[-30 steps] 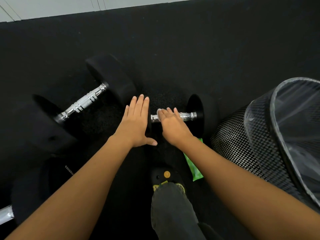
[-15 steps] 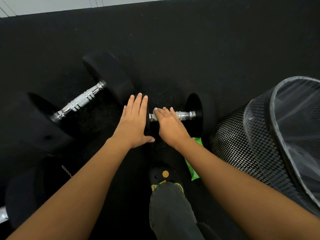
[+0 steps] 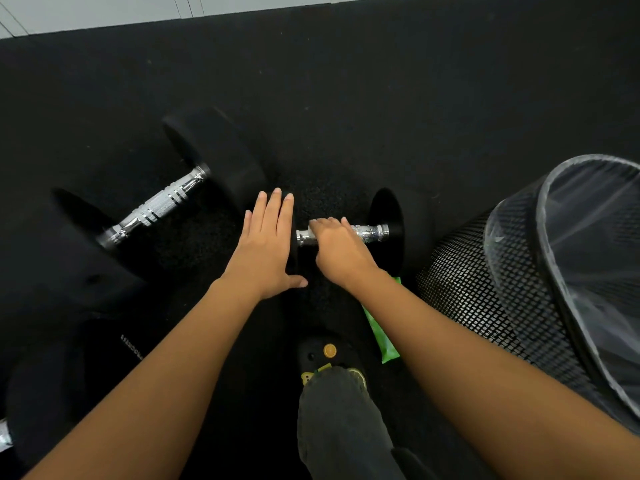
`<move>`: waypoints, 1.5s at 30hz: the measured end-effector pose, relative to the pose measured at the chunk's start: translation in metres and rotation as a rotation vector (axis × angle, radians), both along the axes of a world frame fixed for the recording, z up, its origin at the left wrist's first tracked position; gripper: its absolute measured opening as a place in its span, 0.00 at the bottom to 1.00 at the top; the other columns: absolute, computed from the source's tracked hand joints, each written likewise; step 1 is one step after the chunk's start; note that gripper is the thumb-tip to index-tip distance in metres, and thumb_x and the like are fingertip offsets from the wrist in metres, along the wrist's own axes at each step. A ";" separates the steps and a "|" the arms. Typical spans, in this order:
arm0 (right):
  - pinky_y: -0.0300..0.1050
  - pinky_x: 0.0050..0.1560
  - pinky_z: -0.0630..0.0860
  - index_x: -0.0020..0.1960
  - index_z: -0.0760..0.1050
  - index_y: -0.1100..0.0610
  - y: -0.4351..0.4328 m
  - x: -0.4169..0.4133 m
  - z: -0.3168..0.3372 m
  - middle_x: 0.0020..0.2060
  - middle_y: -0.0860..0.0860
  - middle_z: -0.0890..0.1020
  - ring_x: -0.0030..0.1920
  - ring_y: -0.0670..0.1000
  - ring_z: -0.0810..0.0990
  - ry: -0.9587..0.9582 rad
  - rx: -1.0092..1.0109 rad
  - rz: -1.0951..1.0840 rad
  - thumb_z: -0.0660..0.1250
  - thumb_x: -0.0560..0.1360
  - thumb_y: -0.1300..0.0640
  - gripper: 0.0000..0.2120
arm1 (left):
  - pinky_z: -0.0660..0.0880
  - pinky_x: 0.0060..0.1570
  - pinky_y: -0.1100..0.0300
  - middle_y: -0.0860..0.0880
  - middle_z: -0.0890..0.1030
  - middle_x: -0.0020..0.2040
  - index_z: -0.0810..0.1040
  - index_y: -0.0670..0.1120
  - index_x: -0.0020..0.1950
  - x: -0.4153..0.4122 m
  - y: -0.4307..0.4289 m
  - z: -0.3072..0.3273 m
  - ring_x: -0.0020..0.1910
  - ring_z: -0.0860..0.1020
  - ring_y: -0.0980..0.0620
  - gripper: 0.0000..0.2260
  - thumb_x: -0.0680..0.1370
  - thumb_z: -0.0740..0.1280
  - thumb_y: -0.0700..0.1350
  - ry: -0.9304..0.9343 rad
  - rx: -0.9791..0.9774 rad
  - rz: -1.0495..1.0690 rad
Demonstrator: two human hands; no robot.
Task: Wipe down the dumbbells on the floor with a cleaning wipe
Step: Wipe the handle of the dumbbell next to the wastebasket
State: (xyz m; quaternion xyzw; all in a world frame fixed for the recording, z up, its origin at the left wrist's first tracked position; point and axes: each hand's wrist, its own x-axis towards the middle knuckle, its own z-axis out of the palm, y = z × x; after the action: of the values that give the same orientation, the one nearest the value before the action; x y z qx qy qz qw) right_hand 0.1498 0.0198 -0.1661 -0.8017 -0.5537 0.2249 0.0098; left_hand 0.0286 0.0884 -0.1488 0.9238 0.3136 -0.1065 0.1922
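Note:
A small black dumbbell [image 3: 398,233] with a chrome handle lies on the black floor at centre. My right hand [image 3: 337,251] curls over the left part of that handle; any wipe under the fingers is hidden. My left hand [image 3: 268,244] lies flat, fingers straight, on the dumbbell's left head, which it mostly covers. A larger dumbbell [image 3: 156,206] with a knurled chrome handle lies diagonally to the left. Part of a third dumbbell [image 3: 52,393] shows at the lower left.
A black mesh wastebasket [image 3: 467,289] with a clear liner stands close on the right. A green pack [image 3: 384,341] lies on the floor under my right forearm. My shoe [image 3: 329,351] and trouser leg are at bottom centre. A pale wall base [image 3: 104,12] runs along the top.
Both hands stay on the small dumbbell in nearly the same places. Only the view has shifted slightly.

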 end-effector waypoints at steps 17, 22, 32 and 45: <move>0.47 0.75 0.50 0.71 0.63 0.60 -0.003 0.005 0.002 0.67 0.55 0.71 0.69 0.53 0.66 -0.048 -0.004 0.031 0.60 0.75 0.67 0.25 | 0.40 0.73 0.47 0.42 0.39 0.77 0.36 0.41 0.75 -0.001 0.001 -0.001 0.75 0.37 0.42 0.58 0.65 0.74 0.61 -0.009 0.029 -0.015; 0.44 0.74 0.45 0.75 0.56 0.60 -0.013 0.003 0.003 0.72 0.54 0.64 0.73 0.52 0.59 -0.022 0.043 0.096 0.58 0.75 0.68 0.29 | 0.40 0.73 0.47 0.42 0.39 0.77 0.36 0.41 0.76 -0.002 0.000 -0.001 0.75 0.37 0.42 0.57 0.65 0.74 0.60 -0.012 0.013 -0.014; 0.45 0.74 0.47 0.70 0.63 0.60 -0.009 0.003 0.001 0.66 0.54 0.72 0.70 0.53 0.65 -0.039 0.054 -0.031 0.60 0.75 0.68 0.24 | 0.41 0.73 0.47 0.42 0.39 0.77 0.36 0.41 0.75 -0.003 0.001 -0.001 0.75 0.37 0.42 0.58 0.65 0.74 0.61 -0.010 0.018 -0.027; 0.46 0.75 0.42 0.76 0.51 0.59 -0.028 0.000 -0.001 0.74 0.53 0.60 0.75 0.53 0.54 -0.109 0.082 0.054 0.59 0.76 0.68 0.32 | 0.42 0.73 0.47 0.42 0.39 0.77 0.36 0.41 0.75 -0.002 0.002 -0.002 0.75 0.37 0.42 0.58 0.65 0.74 0.61 -0.009 0.014 -0.026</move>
State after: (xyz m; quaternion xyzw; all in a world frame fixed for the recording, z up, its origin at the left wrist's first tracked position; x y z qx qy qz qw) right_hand 0.1497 -0.0084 -0.1672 -0.7964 -0.5837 0.1582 0.0064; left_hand 0.0261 0.0901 -0.1509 0.9296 0.3015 -0.1024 0.1855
